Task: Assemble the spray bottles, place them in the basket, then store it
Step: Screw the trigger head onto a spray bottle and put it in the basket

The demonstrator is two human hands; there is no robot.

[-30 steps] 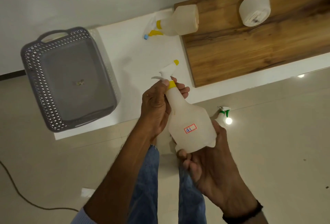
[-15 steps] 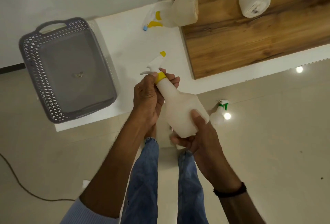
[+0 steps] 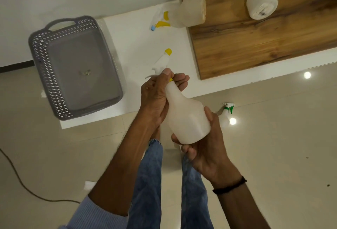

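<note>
I hold a translucent white spray bottle (image 3: 186,115) tilted in front of me. My left hand (image 3: 156,97) is wrapped around its neck at the yellow collar, just under the white spray head with a yellow nozzle (image 3: 163,60). My right hand (image 3: 206,146) cups the bottle's base from below. The empty grey perforated basket (image 3: 42,68) sits at the left on the white surface (image 3: 138,42). A second bottle with yellow trigger (image 3: 187,12) lies on its side at the back. A third with pink and blue head (image 3: 262,0) lies on the wooden board (image 3: 255,40).
Another small sprayer with green trim (image 3: 227,113) is on the tiled floor beside my right hand. A dark cable (image 3: 20,183) runs across the floor at lower left. My legs in jeans (image 3: 151,183) are below the bottle. The wall is behind the white surface.
The bottle has turned in my hands, so its red-bordered label no longer shows. My right hand shifted its grip around the base. My left hand stays on the neck.
</note>
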